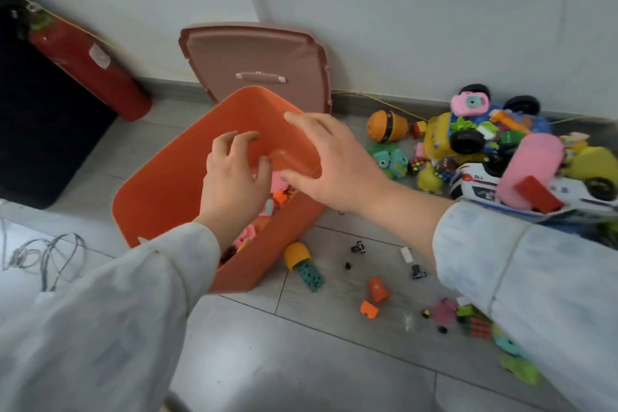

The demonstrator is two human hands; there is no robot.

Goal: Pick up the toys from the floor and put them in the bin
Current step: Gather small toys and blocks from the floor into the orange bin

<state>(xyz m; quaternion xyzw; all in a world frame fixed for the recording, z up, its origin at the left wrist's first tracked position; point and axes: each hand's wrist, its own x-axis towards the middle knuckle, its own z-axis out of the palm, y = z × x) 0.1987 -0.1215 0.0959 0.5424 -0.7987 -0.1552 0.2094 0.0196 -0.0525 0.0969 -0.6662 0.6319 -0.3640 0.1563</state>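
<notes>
Both grips empty: left hand (234,174) and right hand (329,160) hover spread-fingered over the orange bin (160,184), centre frame, holding nothing.

Step looks like the drop-off end of a cycle; a few small toys already lie in the bin bottom. Most of the work remains: the big toy pile (495,150) sits against the wall at right of frame, and loose bits like the orange block (378,289) and yellow-green piece (302,262) lie on the floor just right of the bin. Bin lid (257,60) leans on the wall behind. Next move likely: right hand swings right and down, picks the near scatter first.
</notes>
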